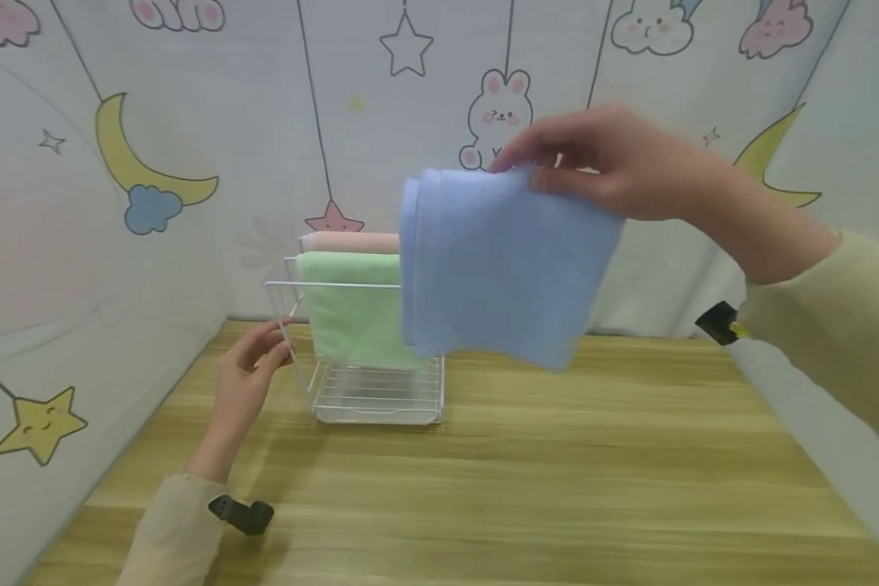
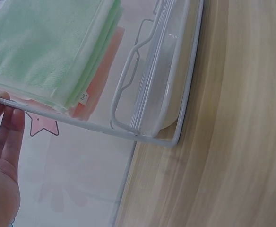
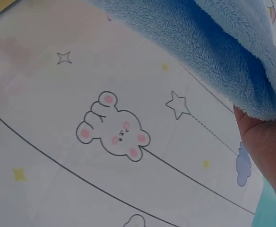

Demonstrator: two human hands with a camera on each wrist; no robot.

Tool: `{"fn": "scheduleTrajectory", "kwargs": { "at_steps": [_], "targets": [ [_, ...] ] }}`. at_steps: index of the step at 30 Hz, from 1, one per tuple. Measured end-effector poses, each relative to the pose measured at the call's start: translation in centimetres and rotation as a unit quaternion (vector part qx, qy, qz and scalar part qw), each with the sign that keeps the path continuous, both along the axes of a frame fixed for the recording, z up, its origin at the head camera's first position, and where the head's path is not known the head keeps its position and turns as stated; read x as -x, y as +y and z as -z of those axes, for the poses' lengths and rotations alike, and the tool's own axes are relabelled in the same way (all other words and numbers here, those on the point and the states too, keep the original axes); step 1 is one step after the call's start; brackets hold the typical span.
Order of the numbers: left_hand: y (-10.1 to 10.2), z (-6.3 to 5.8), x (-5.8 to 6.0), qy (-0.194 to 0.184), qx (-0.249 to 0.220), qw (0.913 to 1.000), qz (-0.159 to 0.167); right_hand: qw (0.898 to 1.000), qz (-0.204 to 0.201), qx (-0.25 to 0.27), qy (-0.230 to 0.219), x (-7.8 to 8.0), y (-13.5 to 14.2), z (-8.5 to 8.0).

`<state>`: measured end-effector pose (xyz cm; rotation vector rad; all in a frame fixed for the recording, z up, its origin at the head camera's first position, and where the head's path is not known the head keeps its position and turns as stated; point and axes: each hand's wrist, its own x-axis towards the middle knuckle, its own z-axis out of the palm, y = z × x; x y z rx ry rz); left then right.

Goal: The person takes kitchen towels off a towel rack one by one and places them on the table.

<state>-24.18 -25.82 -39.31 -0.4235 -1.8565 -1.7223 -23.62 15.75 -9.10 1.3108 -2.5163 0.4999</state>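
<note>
My right hand (image 1: 608, 163) pinches a folded blue towel (image 1: 513, 260) by its top edge, up in the air to the right of a white wire rack (image 1: 282, 313). The towel's fluffy pile shows in the right wrist view, where only part of the right hand (image 3: 265, 146) is seen. With thumb and fingers, my left hand (image 1: 252, 358) holds the rack's left side wire; the left wrist view shows the left hand (image 2: 5, 161) there too. A green towel (image 1: 359, 309) hangs folded over a rack bar. Behind it hangs a pink towel (image 1: 352, 242), partly hidden.
The rack has a wire shelf and a tray (image 1: 377, 417) at its base, standing on the wooden table (image 1: 557, 472). A white curtain (image 1: 249, 106) printed with stars, moons and bunnies closes off the back and sides.
</note>
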Motion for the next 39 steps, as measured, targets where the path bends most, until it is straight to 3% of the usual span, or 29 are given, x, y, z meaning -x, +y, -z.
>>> {"fn": "scheduleTrajectory", "kwargs": {
  "at_steps": [8,16,24,32,39],
  "targets": [
    [-0.1,-0.2,-0.4,-0.009,0.006,0.9999,-0.002,0.997,0.005,-0.002,-0.080,1.4,2.4,4.3],
    [-0.2,-0.2,-0.6,-0.017,0.013,0.9996,-0.016,0.988,0.004,-0.015,-0.153,3.0,3.8,9.9],
    [-0.1,-0.5,-0.9,-0.020,0.017,0.9996,-0.012,0.984,-0.021,-0.010,-0.176,4.0,4.4,14.5],
    [-0.2,-0.8,-0.6,-0.009,0.014,0.9999,-0.004,0.969,-0.029,-0.007,-0.246,8.3,4.5,18.9],
    [-0.2,-0.7,-0.5,-0.012,0.008,0.9999,-0.007,0.962,0.035,0.007,-0.271,11.9,4.9,21.9]
  ]
}}
